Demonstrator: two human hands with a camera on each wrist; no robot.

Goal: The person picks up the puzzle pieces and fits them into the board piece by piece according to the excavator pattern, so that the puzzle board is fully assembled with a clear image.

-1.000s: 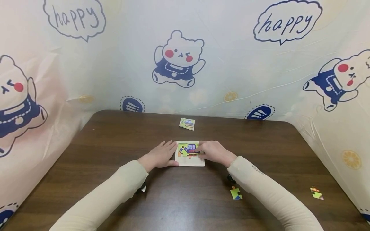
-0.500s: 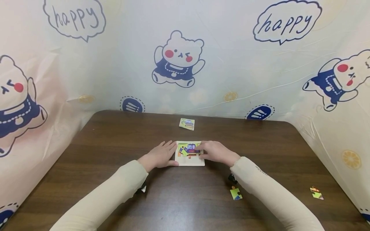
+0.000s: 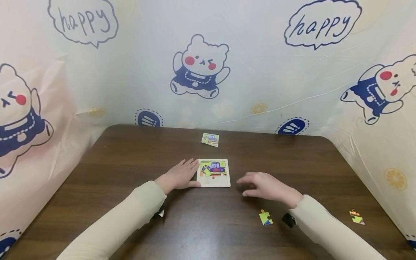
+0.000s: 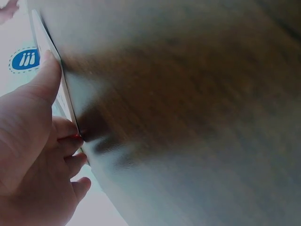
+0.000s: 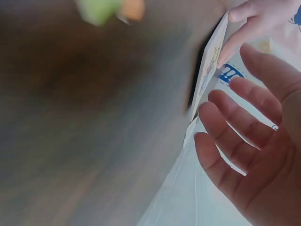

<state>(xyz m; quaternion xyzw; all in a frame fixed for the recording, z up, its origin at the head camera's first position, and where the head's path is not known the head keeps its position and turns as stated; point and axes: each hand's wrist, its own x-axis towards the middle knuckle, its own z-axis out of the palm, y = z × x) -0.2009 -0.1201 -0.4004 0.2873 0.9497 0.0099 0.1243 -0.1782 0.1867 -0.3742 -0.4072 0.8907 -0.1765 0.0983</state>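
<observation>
In the head view, a white jigsaw puzzle tray lies flat at the middle of the table. Pieces in its upper part form a purple excavator on green; its lower part shows the pale base. My left hand rests against the tray's left side, fingers fairly straight and thumb at the near corner. The left wrist view has that thumb on the tray's rim. Right of the tray and apart from it, my right hand holds nothing, its fingers loosely bent and spread in the right wrist view.
A green puzzle piece lies in front of the right hand. Another piece, green and orange, sits near the table's right edge. Behind the tray is a small excavator picture card. A printed curtain encloses the brown table.
My right hand has let go at the tray's right side and moved right and nearer, uncovering the puzzle's right part. My left hand and the tray have stayed put.
</observation>
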